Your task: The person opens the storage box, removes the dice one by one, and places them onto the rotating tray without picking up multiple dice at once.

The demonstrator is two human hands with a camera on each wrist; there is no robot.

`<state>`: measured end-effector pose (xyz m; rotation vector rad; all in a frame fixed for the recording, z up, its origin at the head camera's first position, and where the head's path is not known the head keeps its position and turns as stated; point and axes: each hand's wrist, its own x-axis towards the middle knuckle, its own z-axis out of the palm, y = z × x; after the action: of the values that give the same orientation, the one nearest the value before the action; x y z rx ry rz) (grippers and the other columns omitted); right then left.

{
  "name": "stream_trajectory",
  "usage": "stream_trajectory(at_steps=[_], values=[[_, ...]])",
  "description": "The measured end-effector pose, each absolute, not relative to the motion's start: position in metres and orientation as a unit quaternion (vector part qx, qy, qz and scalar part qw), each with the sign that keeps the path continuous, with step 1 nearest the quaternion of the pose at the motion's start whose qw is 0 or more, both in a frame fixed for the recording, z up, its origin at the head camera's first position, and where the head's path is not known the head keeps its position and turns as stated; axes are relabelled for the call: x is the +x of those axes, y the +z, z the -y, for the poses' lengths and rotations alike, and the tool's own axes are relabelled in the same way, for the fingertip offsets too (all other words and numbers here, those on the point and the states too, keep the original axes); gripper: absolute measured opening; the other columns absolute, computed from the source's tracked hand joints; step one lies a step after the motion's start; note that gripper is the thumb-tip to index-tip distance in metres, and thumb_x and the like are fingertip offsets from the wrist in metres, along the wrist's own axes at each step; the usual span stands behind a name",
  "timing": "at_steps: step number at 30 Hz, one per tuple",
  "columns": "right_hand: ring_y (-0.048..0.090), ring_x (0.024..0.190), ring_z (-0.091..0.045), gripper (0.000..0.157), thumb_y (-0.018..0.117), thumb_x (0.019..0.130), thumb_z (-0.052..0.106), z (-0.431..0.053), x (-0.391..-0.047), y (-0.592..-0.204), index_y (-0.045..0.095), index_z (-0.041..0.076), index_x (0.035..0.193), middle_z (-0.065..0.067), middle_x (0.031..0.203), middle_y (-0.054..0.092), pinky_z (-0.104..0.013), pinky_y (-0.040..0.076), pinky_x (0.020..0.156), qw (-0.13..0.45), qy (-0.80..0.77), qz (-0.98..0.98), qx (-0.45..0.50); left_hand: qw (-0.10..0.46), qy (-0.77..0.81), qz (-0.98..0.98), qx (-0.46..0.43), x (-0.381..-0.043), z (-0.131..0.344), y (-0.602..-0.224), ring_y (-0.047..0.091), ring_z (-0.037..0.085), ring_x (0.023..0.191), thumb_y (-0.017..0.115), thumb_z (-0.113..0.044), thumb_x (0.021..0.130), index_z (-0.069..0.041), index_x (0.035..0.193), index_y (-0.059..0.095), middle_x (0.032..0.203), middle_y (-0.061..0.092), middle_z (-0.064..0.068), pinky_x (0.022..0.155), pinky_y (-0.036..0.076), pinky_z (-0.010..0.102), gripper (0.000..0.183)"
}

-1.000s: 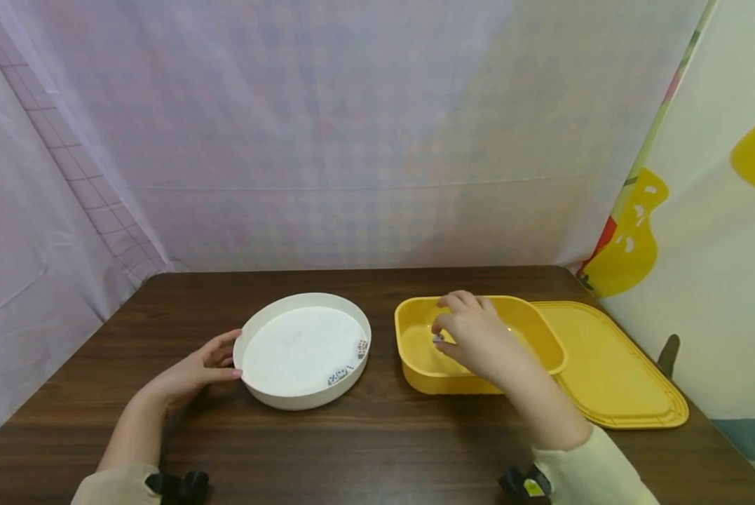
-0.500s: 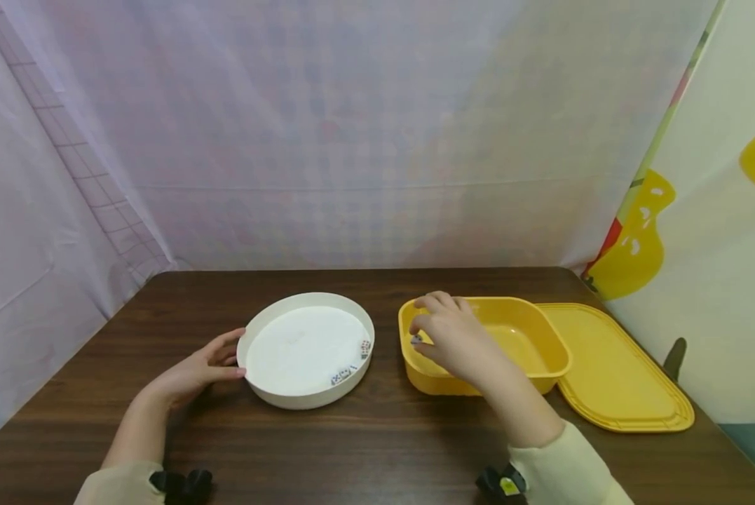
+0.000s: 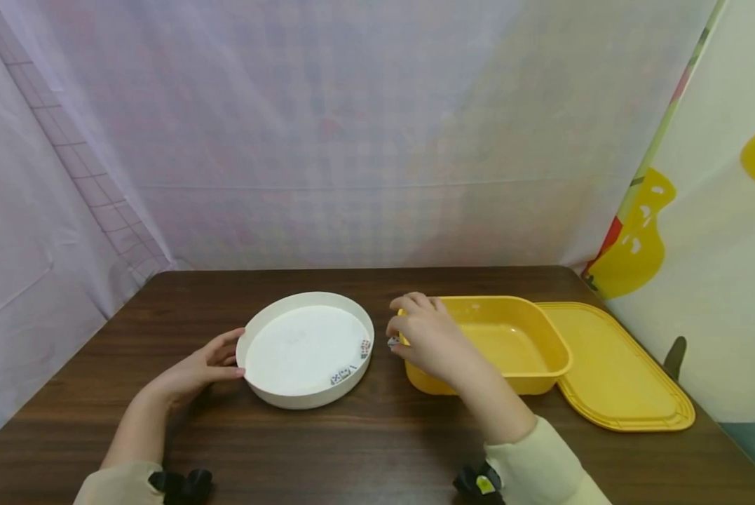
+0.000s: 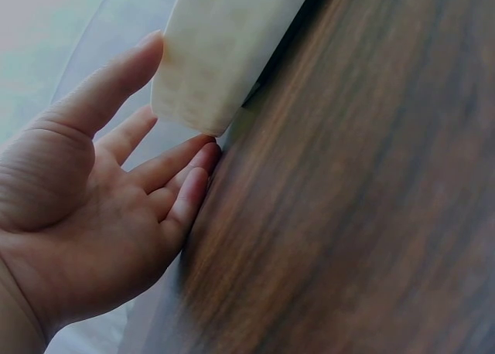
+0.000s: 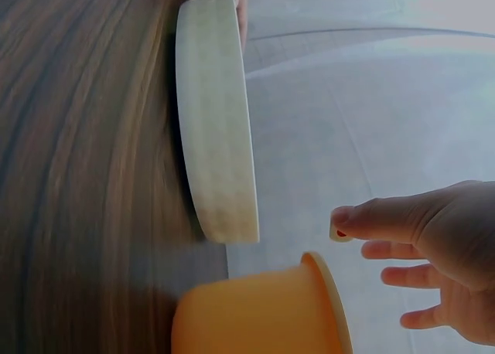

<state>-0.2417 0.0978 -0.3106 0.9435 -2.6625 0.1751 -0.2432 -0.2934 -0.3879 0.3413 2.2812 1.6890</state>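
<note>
My right hand (image 3: 430, 344) pinches a small white die (image 3: 393, 341) between thumb and finger, over the left rim of a yellow box (image 3: 509, 340). In the right wrist view the die (image 5: 336, 236), with a red pip, sits at the thumb's tip, above the rim of the box. To the left stands a round white tray (image 3: 295, 351) with several dice (image 3: 342, 375) gathered along its right side. My left hand (image 3: 194, 375) rests against the tray's left side, its thumb and extended fingers touching the outer wall (image 4: 224, 52).
A flat yellow lid (image 3: 629, 379) lies on the right, partly behind the box. Everything stands on a dark wooden table (image 3: 327, 456). A pale cloth curtain (image 3: 364, 140) hangs behind the table.
My right hand has moved left with the die, from over the box's inside to its left rim. The left hand keeps its place at the tray.
</note>
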Motion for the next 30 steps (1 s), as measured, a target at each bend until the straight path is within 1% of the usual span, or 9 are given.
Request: stream_trajectory(at_steps=[4, 8, 12, 19, 30], values=[[0.044, 0.120, -0.031, 0.008, 0.078, 0.082, 0.022, -0.091, -0.242, -0.312, 0.072, 0.019, 0.087, -0.009, 0.124, 0.058, -0.053, 0.030, 0.100, 0.159, 0.064, 0.927, 0.335, 0.141, 0.585, -0.790, 0.118, -0.244, 0.294, -0.388, 0.016, 0.046, 0.138, 0.065, -0.011, 0.091, -0.003, 0.152, 0.009, 0.151, 0.015, 0.031, 0.108, 0.013, 0.059, 0.084], [0.044, 0.120, -0.030, 0.010, 0.079, 0.081, 0.021, -0.083, -0.242, -0.312, 0.073, 0.018, 0.089, -0.008, 0.123, 0.058, -0.052, 0.030, 0.099, 0.162, 0.067, 0.923, 0.343, 0.142, 0.585, -0.790, 0.117, -0.244, 0.294, -0.388, 0.016, 0.046, 0.138, 0.066, -0.012, 0.091, -0.004, 0.153, 0.009, 0.151, 0.015, 0.031, 0.108, 0.012, 0.060, 0.084], [0.045, 0.118, -0.031, 0.010, 0.079, 0.080, 0.018, -0.076, -0.242, -0.313, 0.073, 0.015, 0.088, -0.010, 0.121, 0.059, -0.054, 0.031, 0.097, 0.166, 0.079, 0.916, 0.356, 0.144, 0.585, -0.789, 0.116, -0.244, 0.294, -0.387, 0.016, 0.046, 0.138, 0.065, -0.012, 0.091, -0.004, 0.153, 0.008, 0.151, 0.016, 0.031, 0.107, 0.011, 0.061, 0.085], [0.046, 0.115, -0.029, 0.009, 0.080, 0.079, 0.016, -0.066, -0.244, -0.318, 0.073, 0.017, 0.085, -0.007, 0.116, 0.060, -0.053, 0.032, 0.096, 0.177, 0.078, 0.914, 0.357, 0.144, 0.584, -0.790, 0.117, -0.245, 0.293, -0.388, 0.016, 0.046, 0.138, 0.066, -0.012, 0.091, -0.004, 0.153, 0.009, 0.151, 0.016, 0.032, 0.108, 0.011, 0.061, 0.084], [0.044, 0.119, -0.031, 0.009, 0.078, 0.081, 0.019, -0.056, -0.249, -0.325, 0.074, 0.017, 0.089, -0.010, 0.123, 0.058, -0.053, 0.032, 0.097, 0.149, 0.086, 0.922, 0.347, 0.144, 0.580, -0.792, 0.121, -0.244, 0.294, -0.388, 0.016, 0.046, 0.138, 0.065, -0.012, 0.092, -0.004, 0.153, 0.008, 0.152, 0.013, 0.031, 0.107, 0.013, 0.061, 0.084]])
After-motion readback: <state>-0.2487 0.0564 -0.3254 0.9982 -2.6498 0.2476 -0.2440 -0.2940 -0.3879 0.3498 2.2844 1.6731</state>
